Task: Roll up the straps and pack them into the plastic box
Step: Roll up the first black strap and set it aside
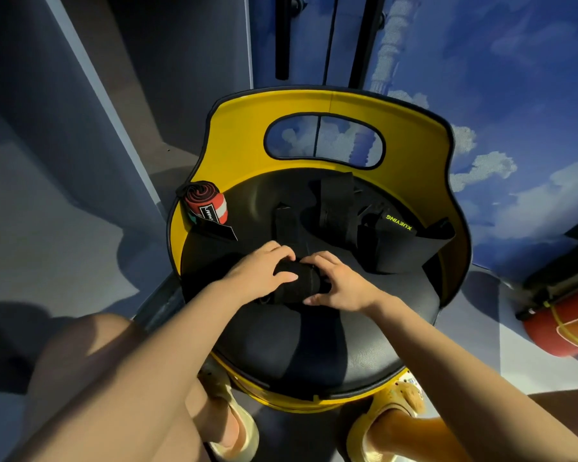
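Straps were the concern, and one black strap [296, 281], partly wound into a roll, was gripped at the middle of the black seat cushion [364, 355] of a yellow-backed chair [414, 118]. The fingers [282, 253] of the left hand [261, 271] were curled over the roll's left end, thumb stretched along its near side; the right hand [339, 283] was curled round the right end, thumb tucked below. The unrolled tail [286, 225] was laid away from the hands toward the backrest. Farther out, a finished red, white and black roll [206, 206] was propped at the seat's left edge, and a loose black heap with a wide belt lettered XUEYING [399, 223] was spread to the right. No plastic box could be seen. For a good roll, the tail would best be kept taut and straight, edges lined up with each turn, pressure shared evenly by both hands, so that coning is avoided and the bundle is kept tight enough for packing.
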{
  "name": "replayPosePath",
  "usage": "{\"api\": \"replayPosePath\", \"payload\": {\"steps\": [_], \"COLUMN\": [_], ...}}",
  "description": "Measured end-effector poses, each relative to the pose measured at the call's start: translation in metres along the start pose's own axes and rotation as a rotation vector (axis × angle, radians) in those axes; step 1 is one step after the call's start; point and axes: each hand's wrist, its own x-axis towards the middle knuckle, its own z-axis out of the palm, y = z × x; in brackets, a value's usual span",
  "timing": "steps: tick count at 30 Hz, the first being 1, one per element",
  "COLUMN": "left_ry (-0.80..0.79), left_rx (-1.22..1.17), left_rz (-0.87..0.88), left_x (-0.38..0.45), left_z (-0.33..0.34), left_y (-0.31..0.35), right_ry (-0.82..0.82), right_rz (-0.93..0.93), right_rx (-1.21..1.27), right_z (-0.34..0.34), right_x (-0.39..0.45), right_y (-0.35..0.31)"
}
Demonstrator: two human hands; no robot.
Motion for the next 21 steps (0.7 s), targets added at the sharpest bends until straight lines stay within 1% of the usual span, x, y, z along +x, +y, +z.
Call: {"api": "replayPosePath", "payload": {"steps": [1,3,5,7,9,10,12,14,15,17,19,21], "left_ry": [0.033,0.022,-0.009,0.015,0.031,0.016,-0.053,-0.131,-0.164,-0.222,-0.259,-0.228], "left_rx": [0.061,0.169,0.287,0.341,0.276,0.224,0.131,0.082,0.063,0.014,-0.049,-0.123], "left_rz": [0.039,0.067,0.063,0.044,0.01,-0.015,-0.066,-0.113,-0.134,-0.177,-0.207,-0.218], "left_x": [-0.002,-0.005,-0.004,0.002,0.011,0.016,0.027,0.039,0.044,0.052,0.057,0.062], "left_z": [0.001,0.005,0.011,0.015,0.014,0.011,0.003,-0.007,-0.011,-0.017,-0.021,-0.023], "left_y": [0.003,0.005,0.005,0.004,0.004,0.004,0.002,-0.003,-0.006,-0.01,-0.013,-0.016], "right_ry": [-0.014,-0.048,-0.099,-0.155,-0.189,-0.177,-0.072,0.085,0.135,0.155,0.126,0.119], "right_rz": [0.012,0.046,0.115,0.182,0.23,0.251,0.216,0.078,0.009,-0.071,-0.051,0.012], "right_rx": [0.003,0.009,0.015,0.028,0.082,0.129,0.144,0.021,-0.048,-0.174,-0.249,-0.242], "right_z": [-0.003,-0.01,-0.017,-0.023,-0.025,-0.026,-0.027,-0.025,-0.023,-0.016,-0.011,-0.013], "right_x": [0.003,0.011,0.019,0.027,0.034,0.036,0.036,0.034,0.033,0.033,0.037,0.045], "right_y": [-0.001,-0.001,-0.001,0.001,0.003,0.004,0.004,0.003,0.003,0.004,0.006,0.005]}}
